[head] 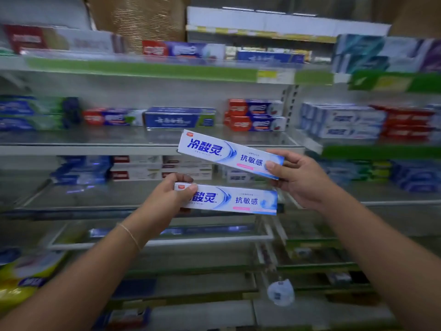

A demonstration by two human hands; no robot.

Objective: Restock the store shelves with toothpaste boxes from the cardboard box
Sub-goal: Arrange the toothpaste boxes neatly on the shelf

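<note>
Reaching in from the near edge, two bare forearms are seen; a thin bracelet (130, 235) is worn on the left wrist. A white and blue toothpaste box, the lower box (235, 199), is gripped at its left end by the left hand (167, 199), with the thumb laid over the front face and the other fingers (177, 178) curled round the top edge and back. It is held almost level. Just above it, and apart from it, the upper box (226, 152) of the same design is pinched at its right end by the right hand (300, 177): the thumb is pressed on the front, the remaining fingers wrapped behind. This box is tilted, its left end raised and further off. Both boxes are held in the air in front of the shelves, touching no shelf.

Low at the near left a yellow pack (21, 278) is seen, blurred. Low and right of centre a white tag (280, 292) hangs.

Beyond the hands, a glass shelf (95, 195) carries blue and white cartons at its back. On the next shelf up (83, 149), further off, blue, red and green toothpaste cartons stand in a row. Highest and farthest, a green-edged shelf (143, 70) holds more cartons, too blurred for their print to be read.
</note>
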